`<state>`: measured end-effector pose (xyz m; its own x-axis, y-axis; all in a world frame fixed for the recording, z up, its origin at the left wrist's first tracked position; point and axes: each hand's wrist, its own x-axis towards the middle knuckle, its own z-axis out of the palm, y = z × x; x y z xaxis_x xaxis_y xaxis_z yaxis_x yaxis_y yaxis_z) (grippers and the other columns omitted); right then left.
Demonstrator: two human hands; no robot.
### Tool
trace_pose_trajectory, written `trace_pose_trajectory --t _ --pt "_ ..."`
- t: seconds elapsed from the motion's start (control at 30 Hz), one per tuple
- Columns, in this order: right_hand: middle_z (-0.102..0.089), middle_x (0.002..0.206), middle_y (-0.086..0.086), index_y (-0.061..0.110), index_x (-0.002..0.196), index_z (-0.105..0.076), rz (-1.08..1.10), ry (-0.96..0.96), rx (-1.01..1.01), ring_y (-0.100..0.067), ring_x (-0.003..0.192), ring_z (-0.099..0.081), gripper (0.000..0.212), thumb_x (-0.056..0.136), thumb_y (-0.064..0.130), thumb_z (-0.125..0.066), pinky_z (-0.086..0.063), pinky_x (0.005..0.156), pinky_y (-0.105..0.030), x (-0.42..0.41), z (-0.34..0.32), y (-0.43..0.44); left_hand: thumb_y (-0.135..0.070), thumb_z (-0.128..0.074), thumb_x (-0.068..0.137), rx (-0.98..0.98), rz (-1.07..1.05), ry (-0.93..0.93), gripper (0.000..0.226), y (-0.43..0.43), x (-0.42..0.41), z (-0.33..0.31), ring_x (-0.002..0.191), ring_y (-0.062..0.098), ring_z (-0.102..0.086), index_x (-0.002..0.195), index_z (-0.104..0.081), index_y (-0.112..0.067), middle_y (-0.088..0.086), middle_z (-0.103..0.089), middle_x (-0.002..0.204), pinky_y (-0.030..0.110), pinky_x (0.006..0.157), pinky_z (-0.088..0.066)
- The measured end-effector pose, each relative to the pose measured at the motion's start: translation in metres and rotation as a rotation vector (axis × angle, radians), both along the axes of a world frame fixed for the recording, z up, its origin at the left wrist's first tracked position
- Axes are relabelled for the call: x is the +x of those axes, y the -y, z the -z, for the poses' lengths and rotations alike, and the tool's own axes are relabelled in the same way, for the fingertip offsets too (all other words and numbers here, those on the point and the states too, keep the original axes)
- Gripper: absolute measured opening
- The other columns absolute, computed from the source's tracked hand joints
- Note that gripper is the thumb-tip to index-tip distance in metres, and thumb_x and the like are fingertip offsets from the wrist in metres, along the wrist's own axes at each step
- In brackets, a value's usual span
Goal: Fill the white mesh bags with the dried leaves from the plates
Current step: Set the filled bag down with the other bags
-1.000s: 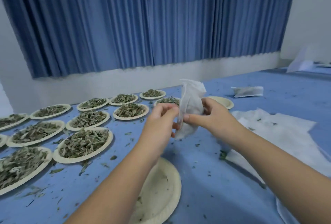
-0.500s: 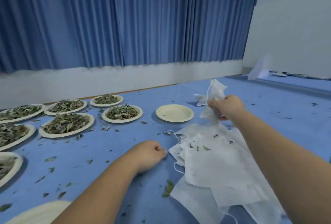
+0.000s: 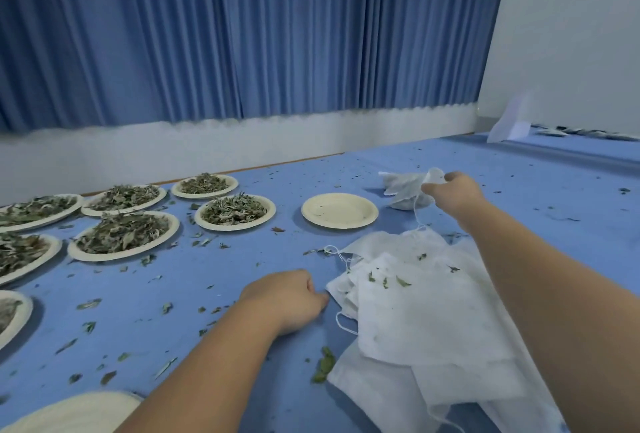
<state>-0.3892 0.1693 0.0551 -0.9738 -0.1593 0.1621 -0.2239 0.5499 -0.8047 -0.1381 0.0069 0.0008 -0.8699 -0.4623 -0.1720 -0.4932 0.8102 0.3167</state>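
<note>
My right hand [image 3: 453,195] pinches the gathered top of a filled white mesh bag [image 3: 407,195], which rests on the blue table beyond the empty plate [image 3: 339,211]. Its drawstring hangs down from my fingers. My left hand [image 3: 287,297] lies on the table with curled fingers, holding nothing I can see, its fingertips at the left edge of the pile of empty mesh bags [image 3: 433,315]. Plates of dried leaves [image 3: 235,212] [image 3: 123,235] fill the left side.
More leaf plates [image 3: 204,185] [image 3: 124,198] stand toward the wall at the back left. Another empty plate [image 3: 69,412] pokes in at the bottom left. Loose leaf bits litter the blue table [image 3: 194,294]. A white paper [image 3: 509,124] leans at the far right.
My left hand let go of the bag and dropped to the table beside the empty bags. My right hand carried the filled bag right and lowered it onto the table.
</note>
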Motion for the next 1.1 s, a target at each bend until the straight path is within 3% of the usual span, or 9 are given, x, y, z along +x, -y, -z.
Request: trace_pose_trajectory --t 0.07,0.13,0.2,0.3,0.47,0.57,0.7,0.9,1.1 --pt "-0.055 0.118 -0.013 0.01 0.135 -0.045 -0.038 0.028 -0.051 -0.029 0.097 -0.058 0.051 0.089 0.027 -0.062 -0.048 0.078 -0.036 0.007 0.0 -0.008 -0.052 -0.048 0.092 0.066 0.001 -0.027 0.025 0.0 0.003 -0.001 0.075 0.011 -0.05 0.083 -0.048 -0.028 -0.009 -0.055 0.084 0.028 0.062 -0.036" --pt "-0.05 0.135 -0.013 0.01 0.144 -0.036 -0.068 0.049 -0.057 -0.034 0.117 -0.054 0.064 0.089 0.027 -0.064 -0.044 0.1 -0.044 0.016 -0.001 -0.015 -0.05 -0.053 0.09 0.208 -0.004 -0.072 0.023 0.001 0.01 -0.004 0.076 0.01 -0.052 0.089 -0.054 -0.027 -0.009 -0.058 0.087 0.026 0.064 -0.039" --pt "-0.05 0.135 -0.012 0.01 0.143 -0.039 -0.088 0.066 -0.037 -0.033 0.12 -0.052 0.061 0.089 0.026 -0.064 -0.042 0.104 -0.046 0.025 -0.003 -0.022 -0.049 -0.057 0.089 0.345 -0.007 -0.108 0.025 0.003 0.022 -0.008 0.077 0.009 -0.054 0.096 -0.059 -0.025 -0.009 -0.06 0.093 0.025 0.065 -0.041" --pt "-0.058 0.111 -0.013 0.004 0.127 -0.054 -0.084 0.082 -0.05 -0.034 0.107 -0.06 0.041 0.09 0.019 -0.063 -0.047 0.099 -0.047 0.042 -0.007 -0.03 -0.047 -0.057 0.089 0.479 -0.02 -0.216 0.02 0.008 0.044 -0.014 0.085 0.014 -0.06 0.097 -0.063 -0.03 -0.007 -0.062 0.101 0.029 0.076 -0.047" --pt "-0.062 0.088 -0.015 0.002 0.096 -0.063 -0.129 0.131 -0.09 -0.027 0.077 -0.064 0.012 0.091 0.008 -0.054 -0.056 0.084 -0.041 0.086 -0.014 -0.024 -0.037 -0.054 0.095 0.536 -0.143 -0.436 0.017 0.022 0.092 -0.026 0.083 0.01 -0.066 0.098 -0.064 -0.024 -0.003 -0.064 0.102 0.029 0.068 -0.049" --pt "-0.064 0.079 -0.009 0.005 0.086 -0.064 -0.275 0.091 -0.142 -0.017 0.061 -0.061 0.01 0.09 0.009 -0.057 -0.053 0.062 -0.029 0.128 -0.015 -0.001 -0.035 -0.054 0.096 0.469 -0.209 -0.483 0.017 0.033 0.131 -0.031 0.079 0.012 -0.066 0.096 -0.065 -0.022 -0.001 -0.067 0.096 0.028 0.065 -0.048" --pt "-0.065 0.067 -0.004 0.003 0.082 -0.068 -0.47 0.066 -0.223 -0.011 0.048 -0.058 0.014 0.09 0.009 -0.058 -0.049 0.049 -0.02 0.192 -0.006 0.037 -0.032 -0.056 0.095 0.299 -0.286 -0.527 0.014 0.048 0.184 -0.034 0.065 0.012 -0.058 0.086 -0.064 -0.025 -0.004 -0.064 0.079 0.025 0.055 -0.042" --pt "-0.063 0.058 -0.002 0.012 0.075 -0.069 -0.644 0.155 -0.32 -0.011 0.045 -0.055 0.019 0.091 0.012 -0.059 -0.045 0.045 -0.021 0.28 0.042 0.085 -0.042 -0.056 0.092 0.171 -0.413 -0.346 0.012 0.064 0.258 -0.023 0.065 0.01 -0.056 0.09 -0.061 -0.031 -0.005 -0.063 0.09 0.027 0.055 -0.037" --pt "-0.058 0.049 0.004 0.015 0.075 -0.07 -0.619 -0.057 -0.2 -0.005 0.04 -0.049 0.018 0.09 0.016 -0.06 -0.039 0.045 -0.012 0.299 0.056 0.086 -0.053 -0.056 0.09 0.154 -0.456 -0.116 0.03 0.068 0.283 -0.029 0.067 0.001 -0.053 0.094 -0.056 -0.024 -0.009 -0.055 0.088 0.024 0.054 -0.037"
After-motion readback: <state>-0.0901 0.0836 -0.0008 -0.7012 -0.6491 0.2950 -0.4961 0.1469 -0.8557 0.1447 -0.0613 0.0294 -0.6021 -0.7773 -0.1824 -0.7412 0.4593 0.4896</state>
